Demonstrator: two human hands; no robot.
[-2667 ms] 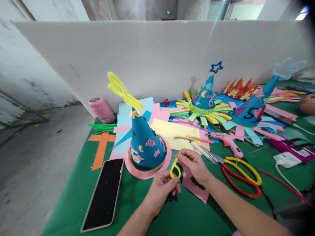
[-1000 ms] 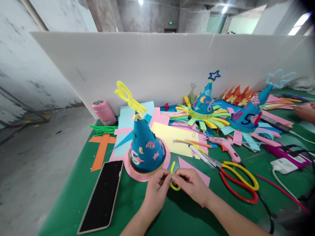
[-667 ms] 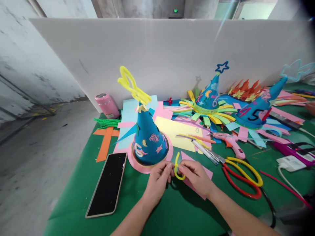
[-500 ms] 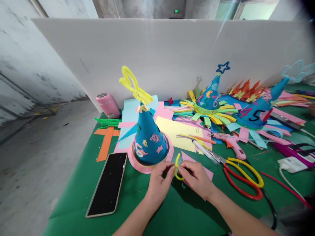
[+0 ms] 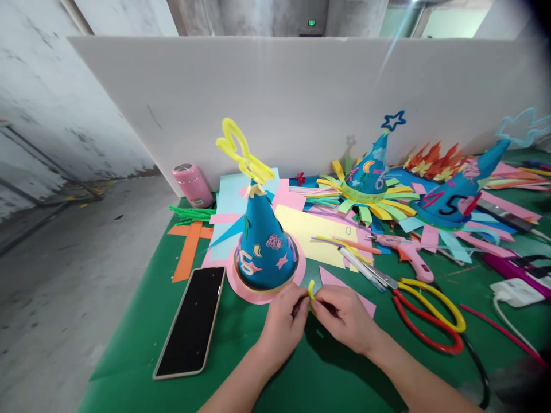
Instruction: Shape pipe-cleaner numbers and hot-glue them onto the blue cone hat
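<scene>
Between the fingertips of both hands is a short yellow pipe cleaner (image 5: 311, 288), its tip poking up and most of it hidden. My left hand (image 5: 286, 312) pinches it from the left, while my right hand (image 5: 342, 312) pinches it from the right, so the fingers nearly meet. Just behind them a blue cone party hat (image 5: 267, 246) stands upright on a pink ring brim. It carries paper stars, a moon and a number 5. A bent yellow pipe-cleaner shape (image 5: 243, 150) tops the hat. By my right hand lies a pink paper piece (image 5: 365, 301).
A phone (image 5: 191, 321) lies on the left, with a pink bottle (image 5: 193, 184) behind it. To the right are scissors (image 5: 426, 312), white pens (image 5: 364, 268) and a pink glue gun (image 5: 411, 252) with its cord. Two more blue hats (image 5: 368, 172) stand farther back before a white board (image 5: 258, 92).
My hands have closed in around the yellow pipe cleaner, whose curled lower loop showed before and is now mostly covered. The view has shifted slightly.
</scene>
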